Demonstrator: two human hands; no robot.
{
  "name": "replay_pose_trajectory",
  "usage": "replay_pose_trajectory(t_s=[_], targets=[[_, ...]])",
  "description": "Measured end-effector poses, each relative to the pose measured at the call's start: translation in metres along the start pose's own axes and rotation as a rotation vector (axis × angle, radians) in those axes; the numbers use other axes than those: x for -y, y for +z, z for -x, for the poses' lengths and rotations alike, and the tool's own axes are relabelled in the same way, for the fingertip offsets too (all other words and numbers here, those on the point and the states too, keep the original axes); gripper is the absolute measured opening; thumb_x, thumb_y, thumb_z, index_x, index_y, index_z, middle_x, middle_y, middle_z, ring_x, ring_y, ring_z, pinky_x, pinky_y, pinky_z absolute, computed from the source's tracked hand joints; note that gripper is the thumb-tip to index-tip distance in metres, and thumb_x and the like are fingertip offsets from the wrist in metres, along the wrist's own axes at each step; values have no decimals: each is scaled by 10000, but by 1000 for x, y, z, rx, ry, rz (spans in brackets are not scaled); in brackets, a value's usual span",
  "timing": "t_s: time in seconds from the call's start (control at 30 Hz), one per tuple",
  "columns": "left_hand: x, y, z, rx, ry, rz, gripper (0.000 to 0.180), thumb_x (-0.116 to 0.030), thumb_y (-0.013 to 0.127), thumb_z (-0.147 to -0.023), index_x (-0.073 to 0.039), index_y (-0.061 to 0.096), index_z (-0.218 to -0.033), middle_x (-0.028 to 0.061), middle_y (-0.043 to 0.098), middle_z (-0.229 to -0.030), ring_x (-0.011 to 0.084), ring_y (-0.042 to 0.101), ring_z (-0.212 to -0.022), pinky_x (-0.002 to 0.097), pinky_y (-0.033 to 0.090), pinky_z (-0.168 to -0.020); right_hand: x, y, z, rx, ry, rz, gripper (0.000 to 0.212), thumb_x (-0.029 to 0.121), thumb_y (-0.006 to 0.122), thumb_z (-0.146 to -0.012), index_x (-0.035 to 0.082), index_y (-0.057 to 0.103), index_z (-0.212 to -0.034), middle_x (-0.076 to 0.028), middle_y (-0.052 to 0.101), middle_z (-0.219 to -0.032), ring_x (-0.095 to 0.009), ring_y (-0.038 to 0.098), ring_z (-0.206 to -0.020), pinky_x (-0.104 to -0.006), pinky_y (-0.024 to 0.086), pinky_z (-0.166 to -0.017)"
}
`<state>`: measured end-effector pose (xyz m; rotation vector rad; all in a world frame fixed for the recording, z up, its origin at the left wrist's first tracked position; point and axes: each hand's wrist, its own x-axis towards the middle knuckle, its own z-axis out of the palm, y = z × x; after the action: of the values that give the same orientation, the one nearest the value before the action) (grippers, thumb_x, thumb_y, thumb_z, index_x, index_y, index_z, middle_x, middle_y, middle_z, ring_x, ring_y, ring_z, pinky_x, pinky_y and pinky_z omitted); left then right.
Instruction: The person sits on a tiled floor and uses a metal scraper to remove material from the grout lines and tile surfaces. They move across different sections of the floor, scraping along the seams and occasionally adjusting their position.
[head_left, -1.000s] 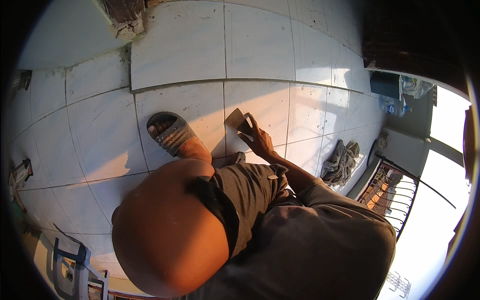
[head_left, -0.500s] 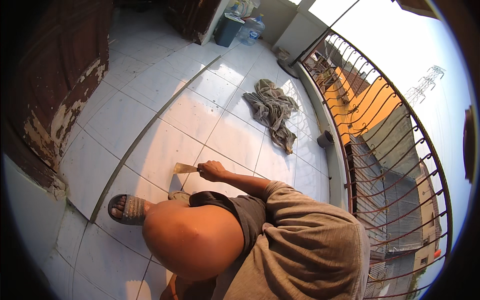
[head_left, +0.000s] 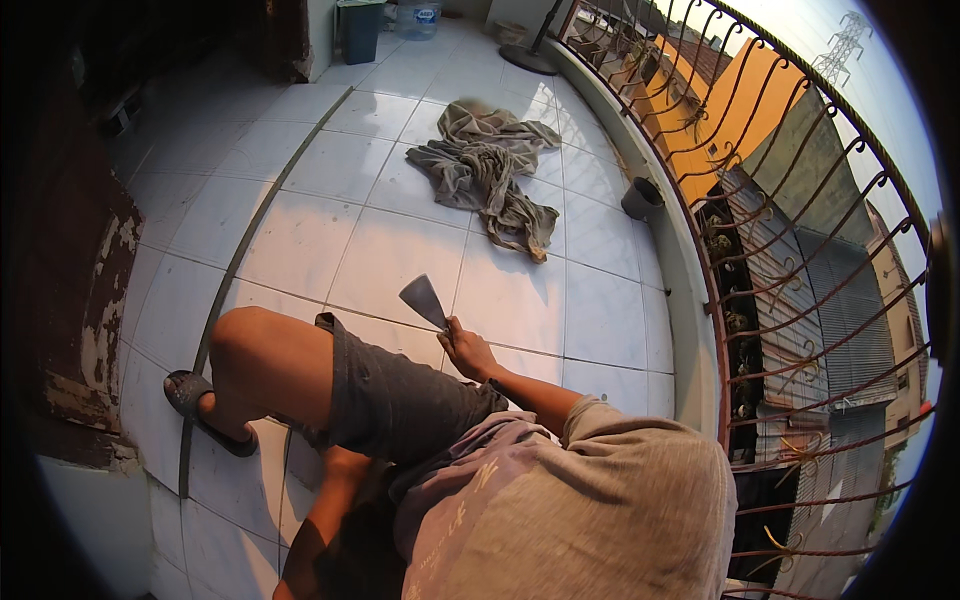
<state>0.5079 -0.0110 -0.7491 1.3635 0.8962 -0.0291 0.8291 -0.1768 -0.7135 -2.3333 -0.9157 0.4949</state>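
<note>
My right hand [head_left: 466, 350] is closed round the handle of a scraper [head_left: 424, 300] with a flat, flared metal blade. The blade points up and away to the left, over the white floor tiles. Whether it touches them I cannot tell. My left hand [head_left: 348, 464] is down beside my bent leg, under the thigh, with its fingers hidden. Beyond the scraper, a crumpled grey-brown cloth [head_left: 485, 170] lies on the tiled floor [head_left: 390, 255].
A rusty curved railing [head_left: 765, 270] on a low ledge runs along the right. A small dark pot [head_left: 642, 198] stands against the ledge. At the back are a grey bin [head_left: 359, 32] and a water jug [head_left: 417, 20]. A peeling brown door [head_left: 85, 290] is at left.
The scraper has turned from lying sideways to pointing up and away, its flat face now showing. My knee has shifted left, and my left forearm shows more. The whole view has shifted.
</note>
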Motion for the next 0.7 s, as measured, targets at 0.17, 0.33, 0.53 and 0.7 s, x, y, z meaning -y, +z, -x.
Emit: replay_pose_trajectory(t_s=[0.17, 0.33, 0.53, 0.7], targets=[[-15, 23, -24, 70, -56, -88, 585, -369, 590, -1020, -87, 452, -1513, 166, 427, -1544, 273, 368, -1448, 483, 267, -1199, -25, -15, -27, 71, -120, 187, 374, 398, 565, -1019, 40, 483, -1089, -262, 697, -854, -496, 661, -787, -593, 498, -689], [-13, 20, -34, 110, -137, -165, 574, -365, 590, -1021, -82, 464, -1505, 172, 447, -1529, 273, 392, -1434, 472, 283, -1193, -63, -13, -18, 128, -58, 219, 362, 386, 580, -1017, 40, 481, -1053, -251, 678, -801, -496, 645, -763, -587, 485, -677], [-13, 4, -48, 113, -237, -230, 563, -359, 589, -1022, -76, 479, -1497, 180, 470, -1511, 273, 420, -1416, 460, 301, -1186, -39, -19, -32, 132, -56, 45, 349, 369, 552, -1027, 39, 474, -1109, -260, 684, -815, -489, 662, -794, -596, 490, -693], [-22, 0, -73, 159, -278, -261, 553, -354, 589, -1024, -71, 492, -1489, 187, 490, -1495, 273, 443, -1402, 449, 317, -1181, -29, -12, -47, 154, 28, 61, 344, 370, 556, -1020, 37, 502, -1090, -254, 687, -804, -469, 677, -777, -603, 493, -677]])
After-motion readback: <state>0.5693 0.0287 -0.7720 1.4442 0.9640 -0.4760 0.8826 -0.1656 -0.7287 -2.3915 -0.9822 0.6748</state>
